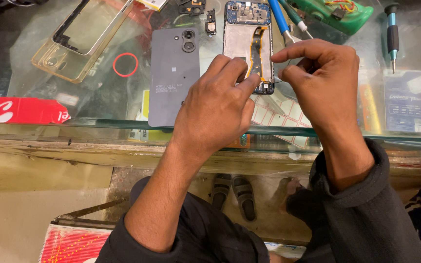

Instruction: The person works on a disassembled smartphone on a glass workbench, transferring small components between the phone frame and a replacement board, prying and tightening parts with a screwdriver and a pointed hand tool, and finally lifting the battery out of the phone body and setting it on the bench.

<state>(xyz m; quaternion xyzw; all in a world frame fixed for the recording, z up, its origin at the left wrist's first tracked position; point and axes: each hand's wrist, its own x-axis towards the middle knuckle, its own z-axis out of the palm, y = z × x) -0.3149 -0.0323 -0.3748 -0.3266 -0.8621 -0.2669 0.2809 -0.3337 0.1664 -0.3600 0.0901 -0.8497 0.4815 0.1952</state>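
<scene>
Two hands on a gutted phone, back already off

The opened phone (247, 46) lies on the glass bench (98, 104), orange flex cable and boards exposed, so teardown is done and the inside work is unfinished. Left hand (215, 109) pins its lower edge with loosely curled fingers, grasping nothing; right hand (320, 73) pinches thumb and forefinger together just beside it, can't tell on what. Grey back cover (174, 75) lies alongside, clear case (81, 39) sits empty, blue-handled screwdriver (392, 34) further right.

I see a glass-topped counter (103, 104) carrying an opened phone body (247, 44), a grey back cover (174, 73), a clear yellowed case (81, 39) (empty) and a red ring (125, 65).
</scene>
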